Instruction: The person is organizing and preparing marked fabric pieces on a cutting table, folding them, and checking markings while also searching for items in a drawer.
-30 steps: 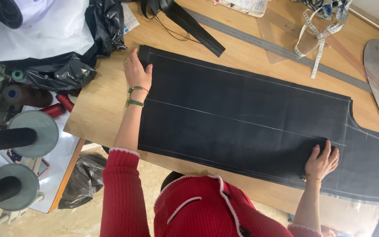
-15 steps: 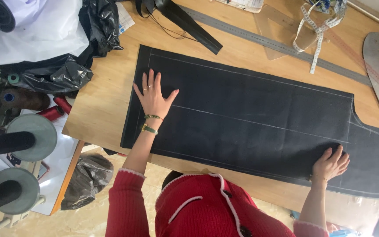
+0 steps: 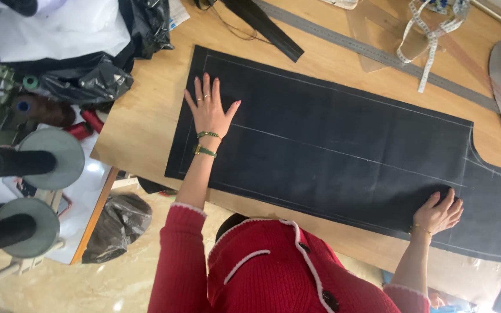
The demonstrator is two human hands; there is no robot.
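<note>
The dark fabric panel (image 3: 343,145) lies flat on the wooden table (image 3: 146,122), its long axis running across the view from the squared end under one hand to the curved, notched end past the other. The left hand (image 3: 209,110) rests palm down near the squared end, fingers spread wide and flat on the cloth, forearm reaching straight out from a red sleeve. The right hand (image 3: 440,212) presses the panel's near edge, fingers loosely spread and slightly curled, holding nothing. A metal ruler (image 3: 372,52) lies well beyond the fingertips.
</note>
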